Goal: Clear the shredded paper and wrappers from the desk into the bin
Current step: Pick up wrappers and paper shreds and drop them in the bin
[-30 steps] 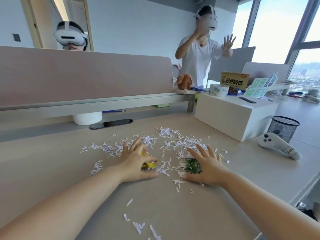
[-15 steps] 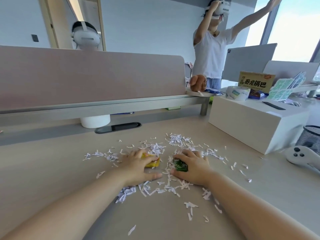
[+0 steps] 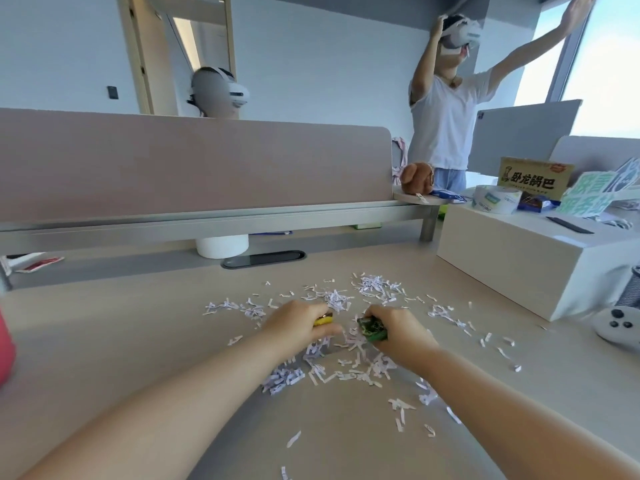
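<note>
We look past a pinkish desk partition [image 3: 194, 168] to a pale wall [image 3: 329, 74] with a wood-framed doorway [image 3: 166, 64] on the left, while bright daylight pours through tall windows [image 3: 609, 74] on the right beyond a low white cabinet [image 3: 519, 265].

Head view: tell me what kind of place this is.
Probably an open-plan office: a long desk backed by a divider panel, a cable slot set in the desktop, and tall windows at the right.
</note>
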Demonstrator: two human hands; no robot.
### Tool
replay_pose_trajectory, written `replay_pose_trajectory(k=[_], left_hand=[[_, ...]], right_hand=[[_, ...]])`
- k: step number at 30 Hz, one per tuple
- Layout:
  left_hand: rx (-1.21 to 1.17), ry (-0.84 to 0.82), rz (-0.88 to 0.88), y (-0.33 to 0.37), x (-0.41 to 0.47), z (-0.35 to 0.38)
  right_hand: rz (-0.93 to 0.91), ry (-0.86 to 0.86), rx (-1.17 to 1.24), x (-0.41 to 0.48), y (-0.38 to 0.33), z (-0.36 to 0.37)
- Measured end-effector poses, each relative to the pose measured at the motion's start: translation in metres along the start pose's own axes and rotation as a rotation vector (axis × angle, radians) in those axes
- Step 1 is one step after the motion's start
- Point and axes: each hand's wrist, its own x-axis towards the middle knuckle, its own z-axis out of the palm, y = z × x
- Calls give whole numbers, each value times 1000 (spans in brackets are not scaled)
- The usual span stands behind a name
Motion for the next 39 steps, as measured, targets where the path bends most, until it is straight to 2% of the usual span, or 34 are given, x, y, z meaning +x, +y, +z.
replay_pose_trajectory(k=[4,10,18,22,27,30,32,39], left_hand=[[-42,172,-40,-8,-18,-34],[-25,334,-120,-26,-68,-90],[-35,613,-238,-60,-142,-178],[125,746,-247,-76,-183,-231],[250,873,-362,-120,-222,-284],[273,829,-447,-150,-235,-296],[248,724,-508,-168,-238,-296],[177,119,-721,-187,-243,-300]], right_hand=[[-62,118,135,10,-26,-16],[-227,185,353,25,-98,-27],[-403,145,608,42,-220,-31],[-507,142,626,54,-281,-25],[-612,127,690,68,-348,-12],[-641,103,736,74,-375,-5],[-654,96,756,77,-389,0],[-667,120,792,87,-409,7]])
